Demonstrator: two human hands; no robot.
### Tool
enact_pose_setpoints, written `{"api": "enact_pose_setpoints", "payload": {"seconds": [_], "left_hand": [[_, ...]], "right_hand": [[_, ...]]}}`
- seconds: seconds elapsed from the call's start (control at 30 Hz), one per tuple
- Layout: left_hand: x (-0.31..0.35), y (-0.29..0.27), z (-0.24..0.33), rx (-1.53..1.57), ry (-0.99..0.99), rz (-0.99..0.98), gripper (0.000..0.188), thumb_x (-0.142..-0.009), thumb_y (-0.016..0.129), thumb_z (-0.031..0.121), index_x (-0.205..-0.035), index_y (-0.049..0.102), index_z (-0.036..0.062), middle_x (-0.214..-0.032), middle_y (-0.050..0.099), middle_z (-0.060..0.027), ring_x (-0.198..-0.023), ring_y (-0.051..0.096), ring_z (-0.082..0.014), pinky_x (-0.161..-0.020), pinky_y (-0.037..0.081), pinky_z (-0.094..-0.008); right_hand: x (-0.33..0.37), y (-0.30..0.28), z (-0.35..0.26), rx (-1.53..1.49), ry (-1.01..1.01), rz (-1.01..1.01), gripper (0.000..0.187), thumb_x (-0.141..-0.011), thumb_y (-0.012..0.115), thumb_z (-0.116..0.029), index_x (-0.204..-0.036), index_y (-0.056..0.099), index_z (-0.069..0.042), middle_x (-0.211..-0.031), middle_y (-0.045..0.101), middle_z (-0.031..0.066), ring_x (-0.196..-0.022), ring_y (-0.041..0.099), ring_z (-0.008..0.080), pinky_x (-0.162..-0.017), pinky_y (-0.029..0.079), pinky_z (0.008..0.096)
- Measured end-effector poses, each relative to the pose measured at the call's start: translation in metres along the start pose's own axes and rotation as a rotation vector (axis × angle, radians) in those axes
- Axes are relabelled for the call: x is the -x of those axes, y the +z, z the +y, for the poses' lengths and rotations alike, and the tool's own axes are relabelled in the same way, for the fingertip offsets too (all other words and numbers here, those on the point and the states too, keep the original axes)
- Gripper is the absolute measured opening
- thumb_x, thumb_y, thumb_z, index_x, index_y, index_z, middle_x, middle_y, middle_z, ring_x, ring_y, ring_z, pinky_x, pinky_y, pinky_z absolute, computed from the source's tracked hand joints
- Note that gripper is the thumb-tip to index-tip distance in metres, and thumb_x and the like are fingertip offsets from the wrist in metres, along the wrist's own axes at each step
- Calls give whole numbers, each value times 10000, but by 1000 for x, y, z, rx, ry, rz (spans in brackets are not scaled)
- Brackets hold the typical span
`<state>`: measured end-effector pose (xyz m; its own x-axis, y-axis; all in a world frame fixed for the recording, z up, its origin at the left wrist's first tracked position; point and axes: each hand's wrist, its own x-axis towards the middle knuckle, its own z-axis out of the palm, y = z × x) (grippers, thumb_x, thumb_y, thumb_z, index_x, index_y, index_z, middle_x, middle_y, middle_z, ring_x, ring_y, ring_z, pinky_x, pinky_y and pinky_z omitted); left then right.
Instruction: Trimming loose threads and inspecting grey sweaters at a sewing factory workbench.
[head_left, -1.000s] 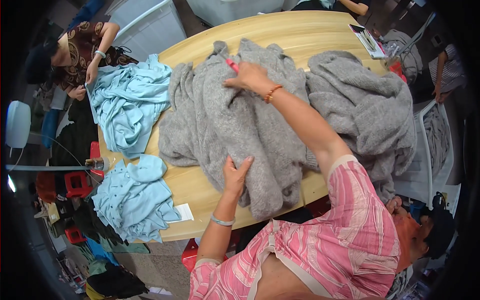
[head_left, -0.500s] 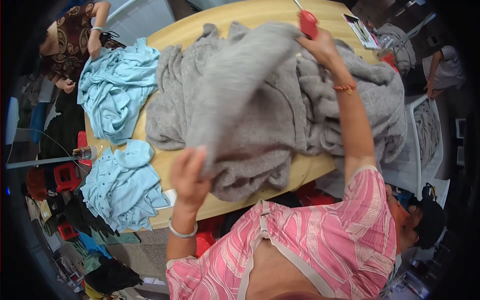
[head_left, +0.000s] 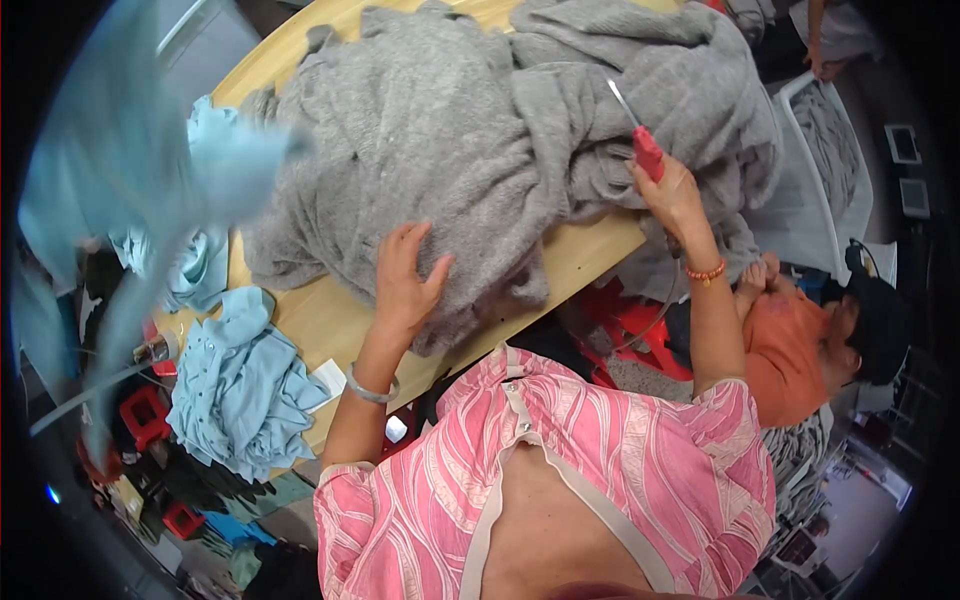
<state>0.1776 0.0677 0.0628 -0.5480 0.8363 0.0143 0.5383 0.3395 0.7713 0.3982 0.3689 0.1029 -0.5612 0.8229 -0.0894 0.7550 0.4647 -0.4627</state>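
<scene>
In my right hand [head_left: 672, 200] is a small red-handled tool [head_left: 648, 152] with a thin, pale metal shaft pointing up and away; its exact kind is not clear. My fingers are closed around its handle, above the right part of the grey cloth. Fingers spread, my left hand [head_left: 408, 285] is at the near edge of a large grey fuzzy garment [head_left: 410, 150], gripping nothing. That garment lies spread over the middle of the table [head_left: 590, 262]. More bunched grey cloth [head_left: 670, 60] is heaped beside it on the right.
A crumpled light blue buttoned garment [head_left: 240, 385] lies at the table's near left. Behind it another light blue garment [head_left: 120, 170] is blurred in mid-air. A white bin [head_left: 825, 150] of grey cloth stands at right, near a person in orange [head_left: 800, 345]. Red stools [head_left: 145, 415] stand at left.
The grey garment that was raised between my hands now lies down, and both hands are off it. My right hand has come lower with the tool. A light blue garment has been lifted at left.
</scene>
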Motion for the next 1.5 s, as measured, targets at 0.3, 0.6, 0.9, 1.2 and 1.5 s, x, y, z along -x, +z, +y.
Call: {"api": "enact_pose_setpoints", "payload": {"seconds": [0.3, 0.6, 0.9, 1.2, 1.5], "left_hand": [[22, 35, -10, -131, 180, -56, 579, -756, 720, 176, -1276, 488, 70, -1307, 439, -236, -1167, 453, -395, -965, 381, -458], [-91, 8, -74, -603, 154, 112, 583, -842, 611, 315, -1352, 433, 94, -1425, 362, -187, -1336, 298, -367, -1082, 229, -514], [-58, 8, -115, -542, 126, 101, 661, -836, 606, 369, -1384, 389, 70, -1474, 287, -196, -1374, 247, -349, -1111, 145, -539], [17, 1, -112, -561, 227, 0, 578, -844, 611, 253, -1334, 421, 11, -1401, 397, -186, -1317, 352, -328, -1095, 232, -496], [-99, -6, -114, 100, -153, 319, 298, -811, 643, 165, -1086, 634, 51, -1072, 630, -152, -929, 627, -264, -788, 490, -325]], "right_hand": [[95, 1, -41, 50, -100, -268, 352, -854, 613, -326, -1124, 586, -101, -871, 639, 213, -849, 605, 410, -707, 479, 456], [84, 23, -126, 68, -378, -412, 280, -846, 619, -319, -1012, 586, -95, -728, 623, 200, -736, 620, 397, -653, 486, 461], [53, 47, -149, 291, -682, -625, 284, -827, 623, -307, -881, 570, -33, -700, 629, 194, -715, 632, 379, -662, 478, 466], [67, 45, -154, 280, -777, -700, 251, -818, 624, -273, -783, 585, -27, -641, 622, 171, -657, 640, 353, -574, 485, 444], [31, 34, -163, 279, -521, -576, 256, -848, 595, -274, -877, 555, -23, -718, 626, 227, -731, 627, 416, -661, 480, 500]]}}
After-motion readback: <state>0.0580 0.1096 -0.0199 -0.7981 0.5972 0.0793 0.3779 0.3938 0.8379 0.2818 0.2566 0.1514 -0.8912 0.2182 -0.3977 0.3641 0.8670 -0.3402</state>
